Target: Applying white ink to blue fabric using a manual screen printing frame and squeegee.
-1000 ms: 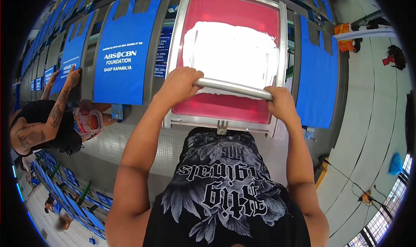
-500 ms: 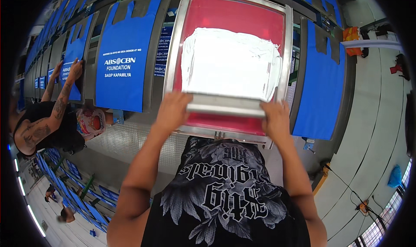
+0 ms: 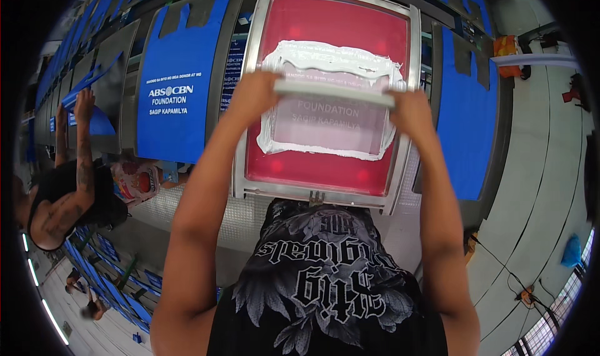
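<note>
A squeegee (image 3: 334,95) with a pale bar spans the printing screen from side to side. My left hand (image 3: 255,95) is closed round its left end and my right hand (image 3: 409,111) grips the right end. Under it lies a screen with red mesh (image 3: 312,173) in a metal frame (image 3: 284,192). Thick white ink (image 3: 325,57) lies beyond the bar, with a white rim down the sides and near edge. Between bar and near edge, the mesh is scraped thin, and pale lettering (image 3: 331,128) shows there. Whatever lies beneath the screen is mostly hidden.
To the left, a blue bag (image 3: 181,87) with white print lies on a dark board; a plain blue bag (image 3: 465,106) lies on the right. Farther left, a co-worker's hands (image 3: 78,109) lift a blue bag. Cables (image 3: 512,281) run across the floor at lower right.
Both hands have pushed the squeegee from the near edge toward the far side, carrying the white ink with it and baring lettering. The co-worker's bag has been peeled up.
</note>
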`<move>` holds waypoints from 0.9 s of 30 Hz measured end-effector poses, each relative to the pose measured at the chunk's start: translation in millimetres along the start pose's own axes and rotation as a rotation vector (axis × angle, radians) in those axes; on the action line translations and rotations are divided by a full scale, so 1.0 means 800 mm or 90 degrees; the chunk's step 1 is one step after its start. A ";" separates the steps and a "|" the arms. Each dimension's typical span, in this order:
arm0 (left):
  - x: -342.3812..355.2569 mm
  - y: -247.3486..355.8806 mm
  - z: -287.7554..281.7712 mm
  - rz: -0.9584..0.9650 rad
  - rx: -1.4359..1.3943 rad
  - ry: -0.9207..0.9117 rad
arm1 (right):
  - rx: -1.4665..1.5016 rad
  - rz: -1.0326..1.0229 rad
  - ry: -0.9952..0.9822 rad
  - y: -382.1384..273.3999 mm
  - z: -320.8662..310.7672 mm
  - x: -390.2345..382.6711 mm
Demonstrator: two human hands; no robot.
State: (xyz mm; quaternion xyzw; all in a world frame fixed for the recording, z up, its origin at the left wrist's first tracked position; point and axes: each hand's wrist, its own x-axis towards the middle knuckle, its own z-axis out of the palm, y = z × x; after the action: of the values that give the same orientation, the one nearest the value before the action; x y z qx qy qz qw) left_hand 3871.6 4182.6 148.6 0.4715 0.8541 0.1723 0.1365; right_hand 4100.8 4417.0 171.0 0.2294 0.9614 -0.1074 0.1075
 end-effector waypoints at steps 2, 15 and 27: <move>-0.105 0.003 0.021 0.022 -0.019 -0.070 | 0.007 -0.008 -0.065 -0.033 0.014 -0.089; 0.059 0.005 -0.006 0.001 -0.068 -0.047 | 0.006 -0.062 0.110 0.024 -0.005 0.041; 0.032 -0.019 0.025 0.002 -0.050 -0.040 | -0.026 0.014 0.007 -0.001 0.026 0.030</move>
State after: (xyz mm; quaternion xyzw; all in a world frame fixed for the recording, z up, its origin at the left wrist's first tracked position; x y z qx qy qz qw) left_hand 3854.6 4200.4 122.0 0.4725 0.8410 0.1911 0.1814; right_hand 4082.5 4420.7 144.8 0.2383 0.9614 -0.0850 0.1084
